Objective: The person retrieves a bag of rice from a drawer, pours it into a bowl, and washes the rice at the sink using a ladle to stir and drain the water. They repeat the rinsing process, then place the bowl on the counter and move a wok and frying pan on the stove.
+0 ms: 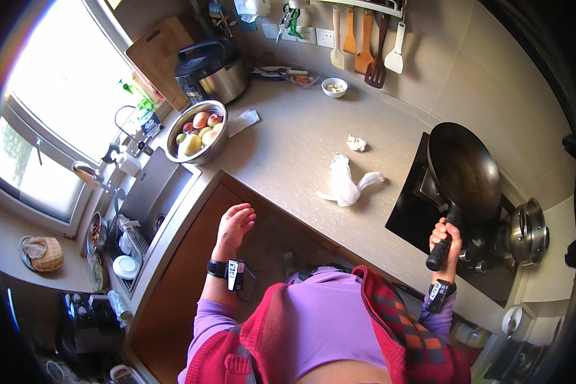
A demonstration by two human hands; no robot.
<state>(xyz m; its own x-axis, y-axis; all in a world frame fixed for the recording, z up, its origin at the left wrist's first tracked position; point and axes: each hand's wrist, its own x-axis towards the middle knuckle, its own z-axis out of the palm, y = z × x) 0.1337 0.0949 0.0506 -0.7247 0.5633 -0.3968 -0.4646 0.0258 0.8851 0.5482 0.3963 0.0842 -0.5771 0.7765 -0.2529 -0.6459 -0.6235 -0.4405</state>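
My right hand [446, 241] is wrapped round the black handle of a dark wok [470, 168] at the right. The wok looks tilted, its hollow inside turned toward me; I cannot tell whether it rests on the black stove [406, 206] beneath. In front of the counter, near its inner corner, my left hand [235, 224] hangs in the air with nothing in it, fingers stretched loosely out. A crumpled white plastic bag [344, 184] lies on the counter between the hands, and a small wad of white paper [356, 143] sits just beyond it.
A steel bowl of fruit [216, 146] stands by the sink [148, 192] at left. Behind it are a pressure cooker [227, 73] and a wooden board [157, 51]. A small white bowl [334, 88] is at the back, below hanging spatulas [365, 54]. Steel pots [528, 233] stand far right.
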